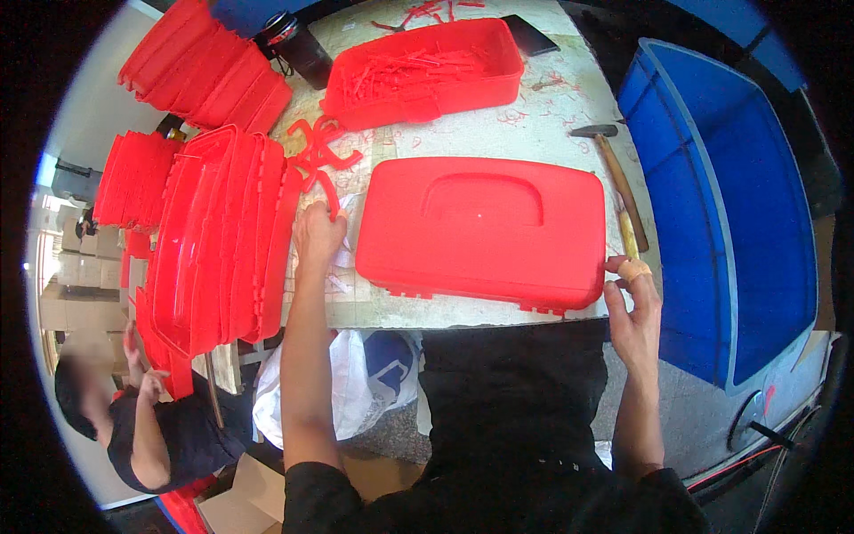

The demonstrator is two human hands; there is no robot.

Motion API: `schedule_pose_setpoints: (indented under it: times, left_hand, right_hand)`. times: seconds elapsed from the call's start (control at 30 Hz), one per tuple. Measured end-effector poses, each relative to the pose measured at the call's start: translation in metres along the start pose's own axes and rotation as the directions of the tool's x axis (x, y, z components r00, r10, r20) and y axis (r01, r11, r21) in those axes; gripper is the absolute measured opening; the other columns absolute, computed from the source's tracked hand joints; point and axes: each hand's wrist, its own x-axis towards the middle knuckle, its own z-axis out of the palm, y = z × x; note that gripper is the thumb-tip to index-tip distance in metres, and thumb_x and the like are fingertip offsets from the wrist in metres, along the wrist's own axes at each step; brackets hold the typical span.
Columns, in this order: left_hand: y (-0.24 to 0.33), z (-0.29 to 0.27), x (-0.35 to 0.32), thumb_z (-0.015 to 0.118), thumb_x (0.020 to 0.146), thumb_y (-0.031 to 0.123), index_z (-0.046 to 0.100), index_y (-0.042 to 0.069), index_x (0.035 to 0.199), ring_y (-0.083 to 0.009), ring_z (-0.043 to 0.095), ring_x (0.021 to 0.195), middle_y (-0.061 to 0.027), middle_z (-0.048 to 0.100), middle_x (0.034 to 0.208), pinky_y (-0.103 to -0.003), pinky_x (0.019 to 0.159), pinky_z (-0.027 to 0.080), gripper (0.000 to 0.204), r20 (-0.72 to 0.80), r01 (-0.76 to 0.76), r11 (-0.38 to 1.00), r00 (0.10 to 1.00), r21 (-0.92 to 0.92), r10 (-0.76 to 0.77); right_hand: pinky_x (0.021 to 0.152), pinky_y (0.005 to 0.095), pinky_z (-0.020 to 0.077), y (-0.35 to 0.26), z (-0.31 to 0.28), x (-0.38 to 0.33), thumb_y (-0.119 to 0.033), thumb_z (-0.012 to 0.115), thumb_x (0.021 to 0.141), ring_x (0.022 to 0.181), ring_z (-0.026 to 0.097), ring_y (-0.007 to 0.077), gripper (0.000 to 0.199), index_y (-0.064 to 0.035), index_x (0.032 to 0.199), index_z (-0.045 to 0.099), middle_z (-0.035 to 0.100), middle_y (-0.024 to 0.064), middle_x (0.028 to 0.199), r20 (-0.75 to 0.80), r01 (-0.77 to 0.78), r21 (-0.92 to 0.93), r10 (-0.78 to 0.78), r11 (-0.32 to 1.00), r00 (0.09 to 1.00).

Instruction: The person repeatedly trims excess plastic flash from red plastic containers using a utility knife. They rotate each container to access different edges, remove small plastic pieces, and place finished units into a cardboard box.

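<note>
A red plastic box lid or case (480,236) with a recessed curved outline on top lies in front of me on the table. To its left, my left hand (320,233) closes its fingers on the end of a curved red plastic handle (326,189). More red handles (322,147) lie in a loose heap just beyond it. My right hand (635,307) is at the case's right edge, thumb and fingers apart, with a tan wrap on one finger. It holds nothing, and the fingertips are at or very near the case's side.
A red bin (422,111) of thin red parts stands at the back, near a dark bottle (294,49). Stacked red shells (222,236) crowd the left. A hammer (623,187) lies right, beside a deep blue crate (685,231). Another person (160,427) sits at lower left.
</note>
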Motion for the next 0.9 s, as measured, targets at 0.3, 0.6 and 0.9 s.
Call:
schedule_pose_setpoints:
  times: [0.3,0.6,0.9]
  left_hand:
    - [-0.016,-0.034,0.000,0.057,0.098,0.011,0.062,-0.007,0.105,-0.0158,0.063,0.086,-0.0117,0.069,0.094,-0.031,0.077,0.053,0.020,-0.230,-0.082,0.320,0.859,-0.944,-0.457]
    - [0.059,-0.093,-0.080,0.051,0.100,0.006,0.061,-0.004,0.112,-0.0204,0.067,0.094,-0.0144,0.069,0.104,-0.035,0.085,0.054,0.018,-0.386,-0.429,-0.018,0.829,-0.903,-0.405]
    - [0.148,-0.094,-0.154,0.065,0.090,0.003,0.067,-0.002,0.112,-0.0254,0.071,0.093,-0.0163,0.071,0.102,-0.036,0.084,0.055,0.023,-0.067,-0.120,0.037,0.754,-0.992,0.653]
  right_hand:
    - [0.086,0.0360,0.0518,0.014,-0.011,-0.019,0.002,0.058,0.092,0.107,0.062,0.0245,0.016,-0.0033,0.107,0.063,0.065,0.0128,0.113,-0.005,-0.112,0.089,0.113,0.990,0.994]
    - [0.097,0.0416,0.0488,-0.025,0.002,-0.003,0.000,0.064,0.085,0.113,0.060,0.0315,0.029,-0.0038,0.114,0.061,0.063,0.0169,0.120,-0.049,0.131,-0.075,-0.135,0.989,0.990]
    - [0.061,0.0363,0.0551,-0.069,0.004,-0.016,-0.005,0.075,0.080,0.062,0.069,0.0270,0.027,-0.0008,0.105,0.066,0.068,0.0142,0.074,0.516,0.130,0.127,-0.177,0.983,0.838]
